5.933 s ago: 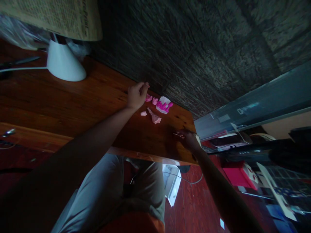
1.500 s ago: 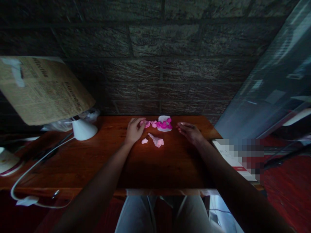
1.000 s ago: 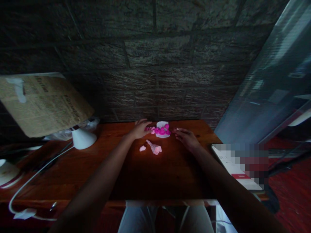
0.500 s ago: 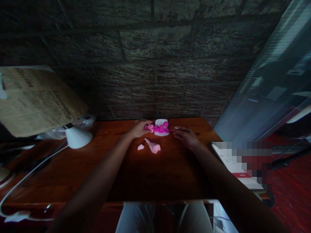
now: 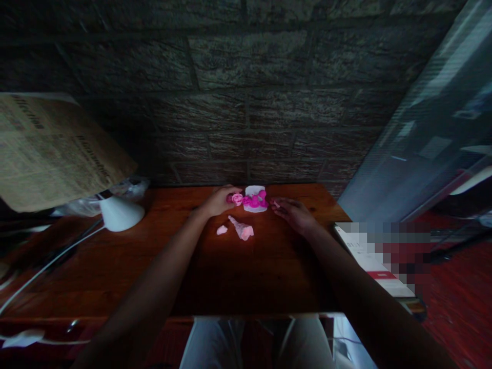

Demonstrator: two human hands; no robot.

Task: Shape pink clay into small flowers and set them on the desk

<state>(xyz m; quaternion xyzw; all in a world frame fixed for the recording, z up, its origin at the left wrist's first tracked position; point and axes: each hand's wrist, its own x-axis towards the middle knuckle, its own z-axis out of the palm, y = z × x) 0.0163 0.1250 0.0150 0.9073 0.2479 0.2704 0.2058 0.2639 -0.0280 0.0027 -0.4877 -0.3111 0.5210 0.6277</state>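
My left hand (image 5: 220, 202) is closed around a pink rose-like flower (image 5: 237, 199) at the far side of the table. Beside it lies a white pad (image 5: 254, 190) bearing several magenta pieces (image 5: 255, 200). To the right of the pad, my right hand (image 5: 294, 212) is closed, with a small pink piece (image 5: 276, 204) at its fingertips. Nearer to me, a pale pink cone-shaped bundle (image 5: 243, 229) lies on its side. A small loose pink piece (image 5: 222, 230) rests to the left of that bundle.
The wooden table (image 5: 253, 277) backs onto a dark brick wall (image 5: 246, 107). On the left stands a lamp with a white base (image 5: 120, 214) and a newsprint shade (image 5: 57, 154); its cord (image 5: 57, 264) crosses the table. A white and red box (image 5: 369, 256) sits at the right edge.
The view has shifted slightly. In my left hand the pink flower now shows its round face more clearly. My right fingers stay beside the pad, with the small pink piece turned a little.
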